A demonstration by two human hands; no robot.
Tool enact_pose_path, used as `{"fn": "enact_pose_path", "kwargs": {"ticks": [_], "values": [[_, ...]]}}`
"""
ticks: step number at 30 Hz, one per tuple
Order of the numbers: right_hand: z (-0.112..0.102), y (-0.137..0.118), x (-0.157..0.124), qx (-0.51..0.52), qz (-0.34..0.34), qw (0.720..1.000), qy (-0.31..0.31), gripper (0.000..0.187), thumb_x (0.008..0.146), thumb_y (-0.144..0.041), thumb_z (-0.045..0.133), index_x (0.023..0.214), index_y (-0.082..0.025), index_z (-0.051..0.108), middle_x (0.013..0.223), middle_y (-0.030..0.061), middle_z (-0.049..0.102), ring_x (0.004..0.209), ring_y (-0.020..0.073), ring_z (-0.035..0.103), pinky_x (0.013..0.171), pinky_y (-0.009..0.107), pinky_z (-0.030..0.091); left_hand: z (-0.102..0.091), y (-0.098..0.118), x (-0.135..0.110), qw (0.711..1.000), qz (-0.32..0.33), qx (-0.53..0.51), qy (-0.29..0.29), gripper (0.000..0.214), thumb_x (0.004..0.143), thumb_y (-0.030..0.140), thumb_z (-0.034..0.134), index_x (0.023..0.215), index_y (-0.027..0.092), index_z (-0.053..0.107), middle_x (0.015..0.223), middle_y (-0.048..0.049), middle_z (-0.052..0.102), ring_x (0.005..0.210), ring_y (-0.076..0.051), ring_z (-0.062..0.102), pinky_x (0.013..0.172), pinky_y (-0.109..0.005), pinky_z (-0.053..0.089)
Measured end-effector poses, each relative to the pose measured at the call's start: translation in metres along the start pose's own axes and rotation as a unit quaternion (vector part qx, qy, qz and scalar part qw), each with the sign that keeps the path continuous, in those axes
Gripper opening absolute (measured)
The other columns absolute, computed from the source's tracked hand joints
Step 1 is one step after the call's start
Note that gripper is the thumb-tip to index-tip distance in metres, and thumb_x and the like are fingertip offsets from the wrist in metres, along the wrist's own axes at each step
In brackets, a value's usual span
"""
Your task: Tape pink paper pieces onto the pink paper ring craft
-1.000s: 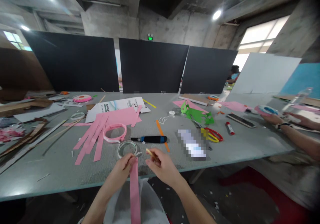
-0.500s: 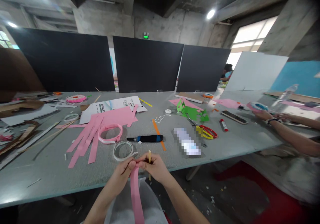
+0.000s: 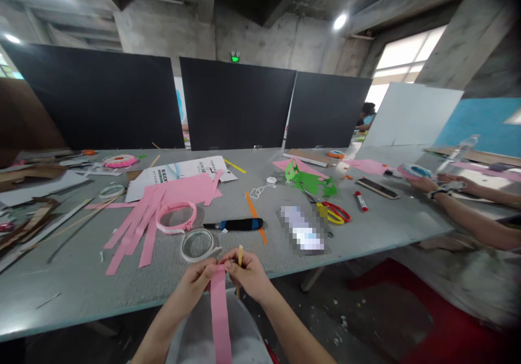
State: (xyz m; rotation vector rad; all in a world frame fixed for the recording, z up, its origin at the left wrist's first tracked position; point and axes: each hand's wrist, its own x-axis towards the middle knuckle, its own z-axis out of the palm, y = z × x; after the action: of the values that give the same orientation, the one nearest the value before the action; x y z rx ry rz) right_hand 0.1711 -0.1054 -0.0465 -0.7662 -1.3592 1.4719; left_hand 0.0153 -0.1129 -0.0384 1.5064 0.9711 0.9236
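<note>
Pink paper strip (image 3: 220, 320) hanging from the fingers (image 3: 207, 269) of the left hand (image 3: 195, 280) — pinched at its top end, the lower length dangling free past the counter's edge (image 3: 122, 293). Likely light and limp, so probably best gripped close to that pinched end. Right hand (image 3: 249, 274) just beside it, fingers pressed together around a thin pale wooden stick (image 3: 240, 256) standing upright; probably stiff, though perhaps easy to snap, with a firm hold likeliest near its middle. Whether strip and stick touch — hidden behind the fingers. Just ahead of the fingers, a roll of clear tape (image 3: 197, 244); farther on, a black-and-blue craft knife (image 3: 234, 224) and a pink paper band (image 3: 176, 217). Well beyond, a white printed sheet (image 3: 179, 171), its lettering too small to read, and a pixelated, unreadable packet (image 3: 301, 227).
</note>
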Motion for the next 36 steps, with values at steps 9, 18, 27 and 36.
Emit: {"fn": "enact_pose_path", "kwargs": {"ticks": [9, 18, 27, 36], "values": [[0.007, -0.009, -0.004, 0.041, 0.04, 0.998, 0.008, 0.037, 0.065, -0.052, 0.066, 0.073, -0.015, 0.063, 0.059, -0.0028, 0.048, 0.048, 0.0057, 0.036, 0.044, 0.018, 0.027, -0.001, -0.005, 0.001, 0.994, 0.002, -0.081, -0.067, 0.055, 0.061, 0.068, 0.056, 0.05, 0.017, 0.039, 0.046, 0.005, 0.031, 0.043, -0.005, 0.023, 0.043, -0.023, 0.016], [0.007, -0.007, -0.004, 0.046, 0.024, 0.999, 0.015, 0.032, 0.067, -0.045, 0.067, 0.075, -0.015, 0.067, 0.057, -0.0027, 0.05, 0.048, 0.0053, 0.037, 0.045, 0.018, 0.029, -0.001, -0.003, 0.0, 0.995, -0.012, -0.089, -0.047, 0.05, 0.063, 0.06, 0.061, 0.049, 0.017, 0.04, 0.043, 0.0054, 0.034, 0.04, -0.005, 0.025, 0.042, -0.023, 0.017], [0.005, -0.013, -0.006, 0.027, 0.005, 0.999, 0.031, 0.026, 0.067, -0.04, 0.067, 0.076, -0.015, 0.065, 0.055, -0.0034, 0.049, 0.046, 0.0055, 0.034, 0.043, 0.019, 0.025, -0.003, -0.007, 0.001, 0.998, -0.02, -0.056, -0.015, 0.041, 0.073, 0.049, 0.057, 0.055, 0.015, 0.043, 0.046, 0.0052, 0.038, 0.043, -0.006, 0.032, 0.045, -0.022, 0.022], [0.004, -0.009, -0.004, -0.034, -0.017, 0.998, 0.057, 0.017, 0.07, -0.031, 0.06, 0.075, -0.015, 0.064, 0.058, -0.0026, 0.05, 0.047, 0.0065, 0.034, 0.046, 0.021, 0.027, 0.002, -0.003, 0.003, 0.998, -0.01, -0.067, 0.011, 0.036, 0.079, 0.045, 0.052, 0.06, 0.015, 0.046, 0.052, 0.0045, 0.04, 0.049, -0.007, 0.035, 0.047, -0.021, 0.024]]}}
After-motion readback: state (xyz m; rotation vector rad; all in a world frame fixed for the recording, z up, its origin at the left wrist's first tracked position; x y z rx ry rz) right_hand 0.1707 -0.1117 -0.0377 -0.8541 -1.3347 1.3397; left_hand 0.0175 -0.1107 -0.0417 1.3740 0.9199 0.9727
